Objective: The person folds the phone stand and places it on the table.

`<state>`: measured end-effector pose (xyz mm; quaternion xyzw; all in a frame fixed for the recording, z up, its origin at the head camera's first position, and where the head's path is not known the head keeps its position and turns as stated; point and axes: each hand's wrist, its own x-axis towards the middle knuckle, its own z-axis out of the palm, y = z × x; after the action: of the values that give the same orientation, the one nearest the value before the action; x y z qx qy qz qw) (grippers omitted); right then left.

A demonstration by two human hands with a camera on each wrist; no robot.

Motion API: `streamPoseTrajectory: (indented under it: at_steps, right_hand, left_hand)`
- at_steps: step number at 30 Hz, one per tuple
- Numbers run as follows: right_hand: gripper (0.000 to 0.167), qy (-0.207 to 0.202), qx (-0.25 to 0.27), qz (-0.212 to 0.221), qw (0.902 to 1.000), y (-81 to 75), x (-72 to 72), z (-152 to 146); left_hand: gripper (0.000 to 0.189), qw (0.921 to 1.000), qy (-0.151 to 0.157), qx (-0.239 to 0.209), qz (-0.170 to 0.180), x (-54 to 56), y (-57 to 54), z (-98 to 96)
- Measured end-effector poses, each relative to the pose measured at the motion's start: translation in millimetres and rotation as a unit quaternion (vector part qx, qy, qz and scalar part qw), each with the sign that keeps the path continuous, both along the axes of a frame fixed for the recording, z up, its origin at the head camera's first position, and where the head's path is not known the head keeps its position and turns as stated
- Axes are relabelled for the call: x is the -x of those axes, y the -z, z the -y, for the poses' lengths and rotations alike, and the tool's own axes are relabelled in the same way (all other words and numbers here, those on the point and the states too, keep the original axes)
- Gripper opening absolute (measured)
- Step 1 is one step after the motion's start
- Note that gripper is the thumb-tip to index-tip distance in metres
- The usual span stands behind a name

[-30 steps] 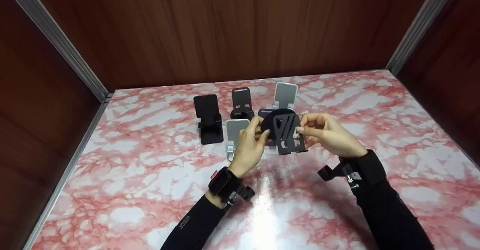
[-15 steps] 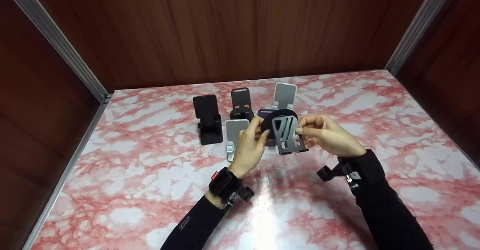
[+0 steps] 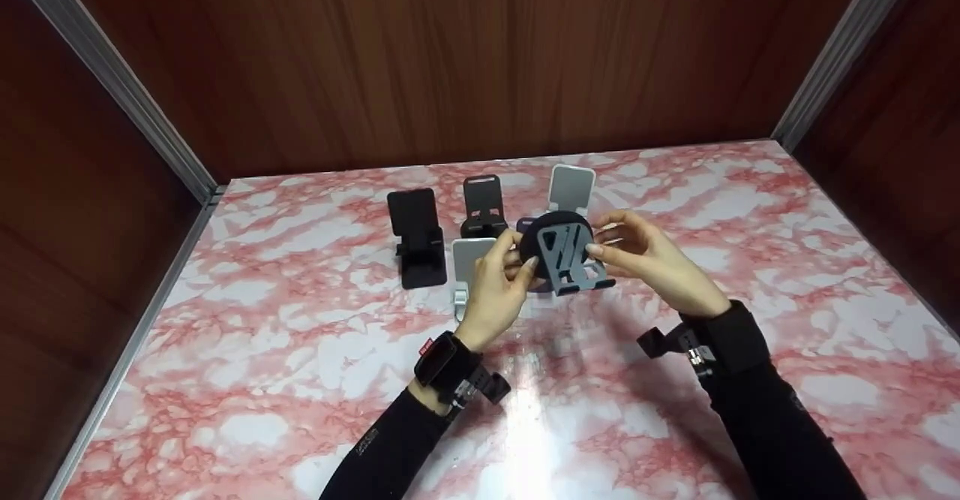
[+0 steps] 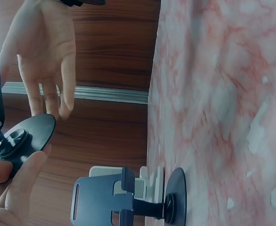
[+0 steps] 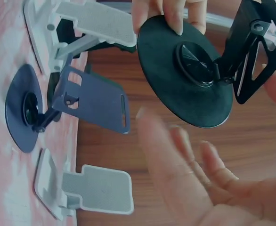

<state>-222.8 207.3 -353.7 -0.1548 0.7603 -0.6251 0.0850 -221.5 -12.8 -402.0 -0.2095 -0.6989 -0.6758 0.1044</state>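
Black stand (image 3: pixel 556 252), aloft, between both hands (image 3: pixel 497 284) (image 3: pixel 651 261)

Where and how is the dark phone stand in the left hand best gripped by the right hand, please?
I'd pinch the dark phone stand by the free rim of its round base, coming from the right, opposite the left hand: that base is a thin disc, whereas the slotted plate sits on a jointed arm that might swing.

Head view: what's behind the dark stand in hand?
Behind the held stand, a purple stand peeks out and a white stand shows above. Most of the purple one and the white one's base are covered.
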Motion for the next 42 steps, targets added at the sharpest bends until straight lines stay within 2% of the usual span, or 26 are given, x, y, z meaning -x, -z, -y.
streamPoseTrajectory:
  at_steps: [4, 7, 11, 15, 19, 23, 27, 35, 42]
  right_hand:
    - [0.046, -0.011, 0.024, 0.012, 0.9996, 1.7, 2.1, 1.0]
    - [0.043, -0.016, 0.078, 0.033, 0.9963, 2.6, 2.6, 2.6]
    - [0.039, -0.020, 0.153, 0.053, 0.9866, 3.4, 2.2, 4.4]
    - [0.037, -0.022, 0.174, 0.053, 0.9831, 3.9, 2.2, 5.4]
    - [0.036, -0.018, 0.165, 0.054, 0.9846, 4.6, 2.3, 6.4]
    - [0.034, -0.019, 0.149, 0.051, 0.9874, 5.8, 2.6, 7.7]
    - [0.035, -0.022, 0.134, 0.043, 0.9898, 6.4, 2.3, 8.2]
    - [0.036, -0.021, 0.108, 0.035, 0.9933, 6.6, 2.1, 6.9]
    - [0.040, -0.011, 0.065, 0.025, 0.9975, 5.4, 2.1, 6.4]
  left_hand:
    - [0.014, 0.9997, 0.008, -0.013, 0.019, -0.7, -0.8, -1.2]
    - [0.014, 0.9992, 0.018, -0.024, 0.026, -0.7, -0.6, -1.7]
    - [0.015, 0.9977, 0.035, -0.038, 0.043, -2.0, -1.5, -1.9]
    - [0.015, 0.9934, 0.057, -0.064, 0.076, -4.0, -4.1, 0.0]
    - [0.024, 0.9901, 0.073, -0.070, 0.098, -5.9, -6.6, 2.9]
    - [0.030, 0.9900, 0.072, -0.055, 0.108, -7.2, -8.7, 4.0]
    - [0.032, 0.9895, 0.069, -0.050, 0.117, -6.6, -9.8, 4.0]
    - [0.032, 0.9866, 0.085, -0.061, 0.125, -6.1, -11.1, 3.6]
    - [0.033, 0.9842, 0.095, -0.067, 0.133, -6.3, -11.3, 4.1]
